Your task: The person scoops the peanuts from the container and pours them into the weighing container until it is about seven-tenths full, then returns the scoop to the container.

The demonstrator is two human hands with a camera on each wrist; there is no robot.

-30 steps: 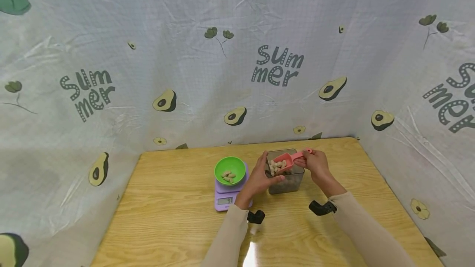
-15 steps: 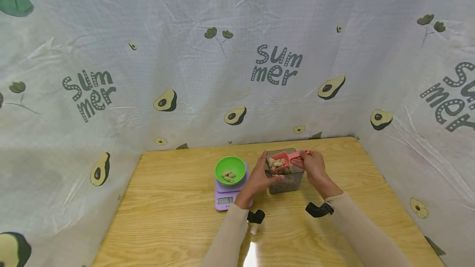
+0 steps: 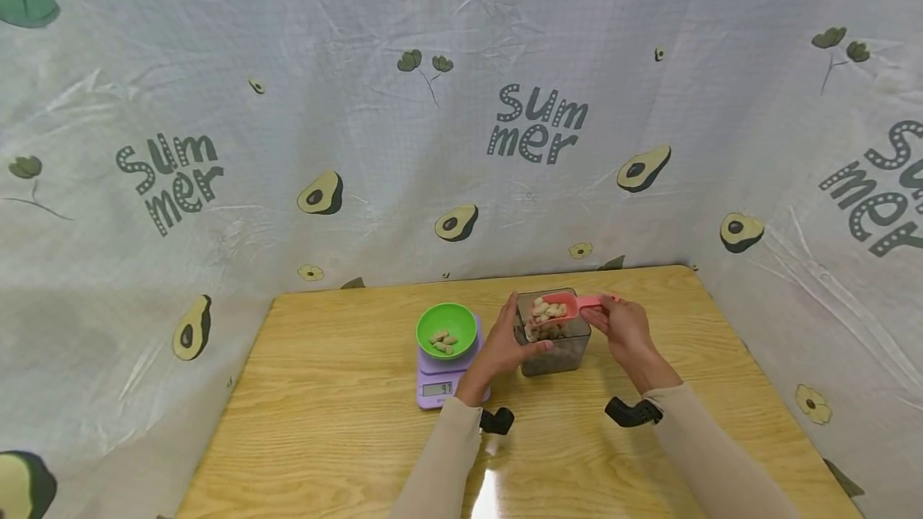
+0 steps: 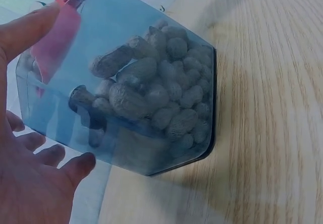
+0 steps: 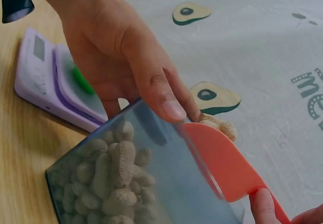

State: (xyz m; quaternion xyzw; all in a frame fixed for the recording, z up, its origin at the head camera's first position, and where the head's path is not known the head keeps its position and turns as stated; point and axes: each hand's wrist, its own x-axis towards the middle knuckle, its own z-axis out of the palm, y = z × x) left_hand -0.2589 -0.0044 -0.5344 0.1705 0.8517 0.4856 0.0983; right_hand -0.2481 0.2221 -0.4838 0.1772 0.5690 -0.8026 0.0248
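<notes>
A grey see-through container (image 3: 554, 362) partly filled with peanuts (image 4: 136, 95) stands on the table. My left hand (image 3: 497, 352) holds it at its left side, thumb along the front wall and fingers around the other side. My right hand (image 3: 626, 333) pinches the handle of a pink scoop (image 3: 570, 304), thumb visible on the handle in the right wrist view. The scoop lies nearly level at the container's mouth, carrying several peanuts (image 3: 546, 310). In the right wrist view, the scoop (image 5: 222, 158) appears beside the container's rim, a peanut showing above its edge.
Left of the container, a green bowl (image 3: 427, 327) with several peanuts sits on a purple kitchen scale (image 3: 425, 400) with a lit display. My left forearm passes close to the scale. A printed white sheet (image 3: 389, 223) hangs behind the wooden table (image 3: 324, 423).
The right hand first shifted slightly left, then moved right with the scoop. The scoop has risen and levelled, with peanuts in it. The left hand and container have stayed in place.
</notes>
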